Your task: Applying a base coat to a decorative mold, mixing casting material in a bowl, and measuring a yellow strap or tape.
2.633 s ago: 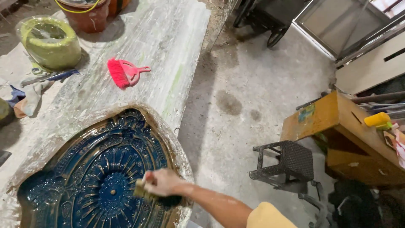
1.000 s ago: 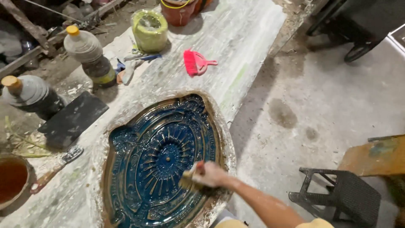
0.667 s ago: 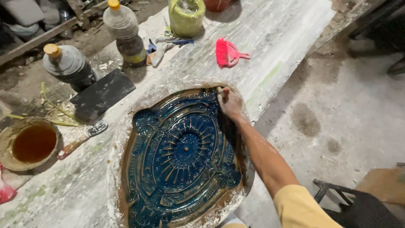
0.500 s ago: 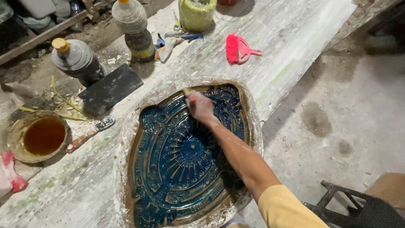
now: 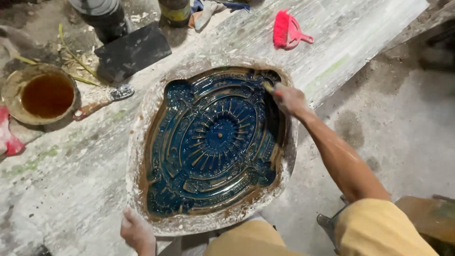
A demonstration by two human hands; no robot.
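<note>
Hands of one person work over a large blue ornamental mould [image 5: 213,142] lying flat on a pale, stained workbench [image 5: 71,189], seen from above. The right arm stretches out from the lower right, bare below a yellow sleeve, with the elbow slightly bent and the forearm angled up and to the left. The right hand [image 5: 289,98] rests at the mould's upper right edge, fingers curled shut around a small brush [image 5: 270,88] whose tip pokes out toward the upper left; the brush is blurred, so its bristles cannot be made out. The left hand [image 5: 137,232] sits at the bottom edge of the view, just beside the mould's whitish rim, fingers held loosely together and holding nothing.

The mould is a rounded shield shape, wet and glossy, with a sunburst pattern at its centre. Its long axis runs from lower left to upper right across the bench.

Beyond it, a pink hand brush [image 5: 288,31] lies near the bench's far edge. To the left stand a bowl of brown liquid [image 5: 45,95], a wooden-handled scraper [image 5: 102,102] and a dark flat slab [image 5: 132,52].
</note>
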